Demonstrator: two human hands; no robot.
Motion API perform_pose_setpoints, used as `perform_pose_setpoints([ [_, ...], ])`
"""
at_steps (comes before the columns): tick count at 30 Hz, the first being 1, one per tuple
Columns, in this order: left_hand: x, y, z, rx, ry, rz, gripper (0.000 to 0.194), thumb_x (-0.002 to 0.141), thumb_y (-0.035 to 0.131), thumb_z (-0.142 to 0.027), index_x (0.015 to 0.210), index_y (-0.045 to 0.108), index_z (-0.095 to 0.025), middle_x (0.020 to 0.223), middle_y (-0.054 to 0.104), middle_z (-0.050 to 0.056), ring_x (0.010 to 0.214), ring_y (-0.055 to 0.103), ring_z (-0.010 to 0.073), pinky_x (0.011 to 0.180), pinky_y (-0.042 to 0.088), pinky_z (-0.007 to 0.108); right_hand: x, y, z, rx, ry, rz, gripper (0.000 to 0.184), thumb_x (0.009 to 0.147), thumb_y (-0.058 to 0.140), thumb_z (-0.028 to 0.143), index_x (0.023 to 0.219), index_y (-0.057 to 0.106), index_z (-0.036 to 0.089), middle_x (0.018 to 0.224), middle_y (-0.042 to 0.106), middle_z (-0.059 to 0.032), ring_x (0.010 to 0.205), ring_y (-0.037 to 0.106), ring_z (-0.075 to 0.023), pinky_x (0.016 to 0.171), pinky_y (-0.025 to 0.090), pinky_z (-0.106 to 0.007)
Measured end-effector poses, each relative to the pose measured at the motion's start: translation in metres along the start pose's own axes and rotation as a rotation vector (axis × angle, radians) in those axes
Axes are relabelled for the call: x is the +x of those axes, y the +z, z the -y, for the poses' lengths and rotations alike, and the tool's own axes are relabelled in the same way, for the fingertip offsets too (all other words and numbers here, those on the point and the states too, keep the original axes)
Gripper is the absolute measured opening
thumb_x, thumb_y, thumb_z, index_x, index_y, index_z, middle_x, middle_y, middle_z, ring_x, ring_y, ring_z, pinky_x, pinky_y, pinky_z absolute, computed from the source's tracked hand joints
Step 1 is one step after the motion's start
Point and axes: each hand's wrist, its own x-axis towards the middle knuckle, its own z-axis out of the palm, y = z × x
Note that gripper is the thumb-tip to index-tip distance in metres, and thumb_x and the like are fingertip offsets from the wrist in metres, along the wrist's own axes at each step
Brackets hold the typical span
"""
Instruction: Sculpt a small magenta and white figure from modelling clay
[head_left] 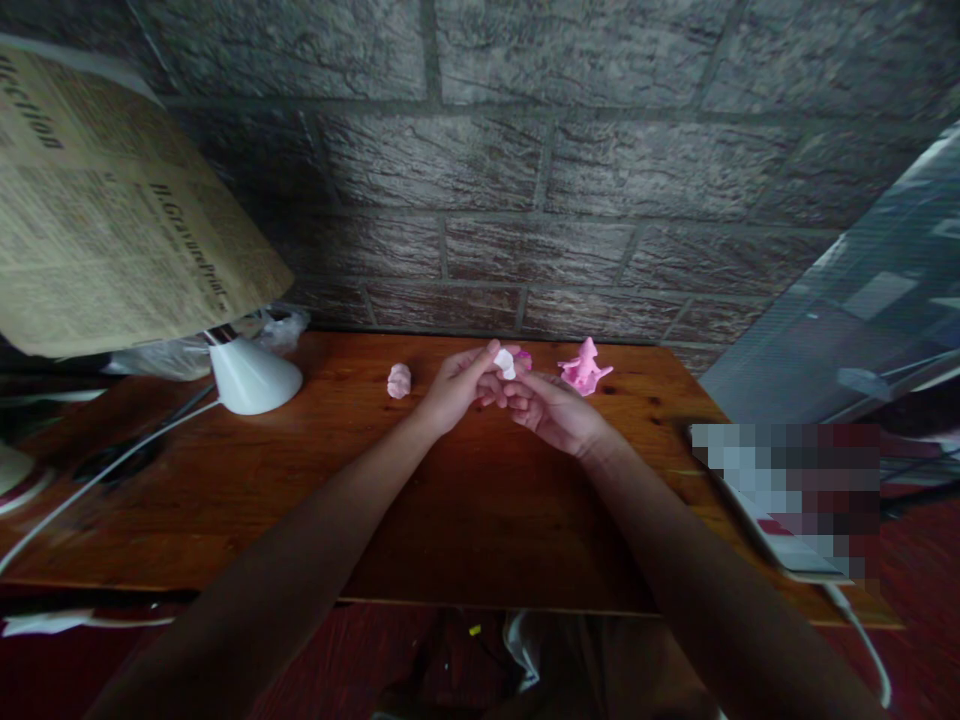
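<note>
A small, flattish white piece (pixel 505 363), perhaps soft clay, is pinched between the fingertips of both hands above the wooden table. My left hand (pixel 459 388) is closed on its left side, the thumb lying against it. At its lower right edge, the curled fingers of my right hand (pixel 559 412) grip it too. Just behind the fingers shows a bit of magenta (pixel 524 355), mostly hidden. A pale pink lump (pixel 399 380) lies to the left of my left hand. Beyond my right hand stands a bright pink shape (pixel 586 370) with a pointed top and spreading tips.
A lamp with a newspaper-print shade (pixel 127 210) and white base (pixel 253 375) stands at left, its white cord crossing the wooden table (pixel 480 530). A partly blurred-out laptop-like device (pixel 802 565) sits on the right edge. Behind rises a grey brick-patterned wall (pixel 480 160).
</note>
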Motion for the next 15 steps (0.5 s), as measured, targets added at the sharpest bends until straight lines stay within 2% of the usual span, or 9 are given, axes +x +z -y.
perform_pose_setpoints([
  [3,-0.0014,-0.0031,-0.0002,0.082,0.023,0.021,0.058,0.084,0.069,-0.056,0.123,0.071,-0.013,0.062,0.069,0.002,0.045,0.056,0.0084,0.043,0.034,0.019,0.0004,0.0010,-0.0001,0.031,-0.005,-0.023,0.029,0.071,0.088,0.044,0.075,0.073,0.019,0.070,0.070,0.0027,0.058,0.054,-0.0059,0.053,0.042,-0.018],
  [5,-0.0023,-0.0052,0.0006,0.177,0.044,0.037,0.058,0.085,0.070,-0.051,0.129,0.068,-0.013,0.066,0.071,0.002,0.044,0.057,0.0083,0.042,0.034,0.019,0.0009,0.0010,-0.0004,0.049,-0.014,-0.042,0.028,0.070,0.089,0.042,0.076,0.073,0.020,0.072,0.071,0.0025,0.057,0.053,-0.0056,0.052,0.042,-0.018],
  [9,-0.0042,-0.0061,0.0048,0.372,0.150,-0.001,0.053,0.088,0.067,-0.043,0.132,0.066,-0.014,0.078,0.076,0.005,0.044,0.059,0.0088,0.042,0.040,0.020,0.0018,0.0002,-0.0014,0.073,-0.013,-0.112,0.032,0.061,0.094,0.039,0.076,0.074,0.020,0.074,0.073,0.0023,0.057,0.054,-0.0055,0.052,0.042,-0.017],
  [13,-0.0068,-0.0030,0.0072,0.522,0.230,-0.018,0.053,0.090,0.065,-0.042,0.136,0.063,-0.014,0.063,0.072,0.001,0.046,0.061,0.0102,0.049,0.046,0.020,0.0036,-0.0030,-0.0022,0.065,-0.019,-0.157,0.033,0.059,0.095,0.037,0.074,0.072,0.019,0.069,0.070,0.0036,0.057,0.055,-0.0052,0.054,0.042,-0.018],
  [15,-0.0072,-0.0014,0.0077,0.525,0.240,0.011,0.051,0.093,0.060,-0.045,0.134,0.065,-0.014,0.068,0.074,0.002,0.047,0.062,0.0103,0.049,0.047,0.020,0.0047,-0.0050,-0.0026,0.043,-0.036,-0.172,0.031,0.062,0.093,0.037,0.074,0.070,0.019,0.068,0.069,0.0035,0.056,0.054,-0.0055,0.054,0.042,-0.019],
])
